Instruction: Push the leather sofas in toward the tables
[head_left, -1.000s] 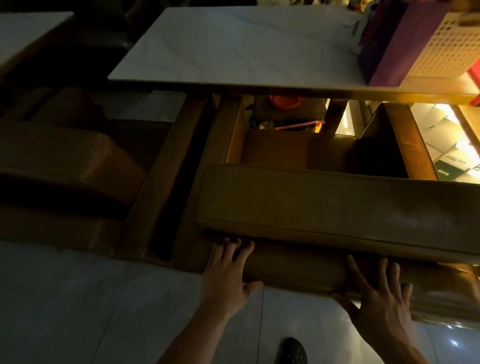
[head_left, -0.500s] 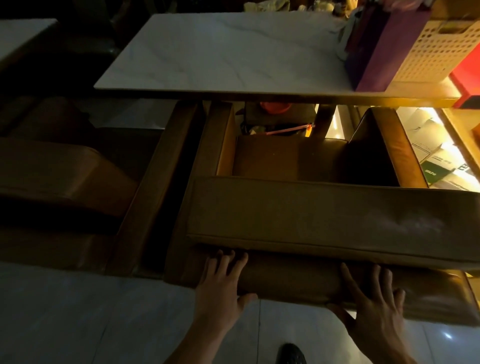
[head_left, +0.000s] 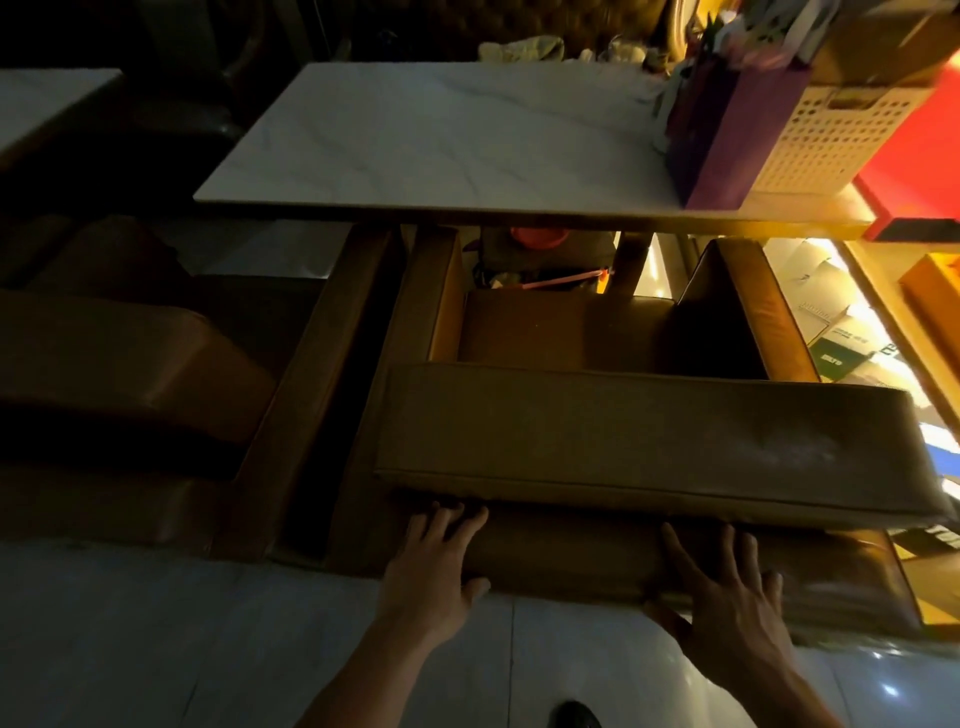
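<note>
A brown leather sofa faces away from me, its seat reaching under the near edge of a white marble table. My left hand presses flat against the lower back of the sofa, fingers straight. My right hand presses the same panel further right, fingers spread. A second brown leather sofa stands to the left, beside the first, with a dark gap between their armrests.
A purple bag and a white perforated basket stand on the table's right end, next to a red box. Under the table lies a red object. Pale floor tiles lie around me. Another table is at far left.
Both hands stay flat on the sofa's back. The sofa's seat sits a little deeper under the table edge and the view has shifted forward.
</note>
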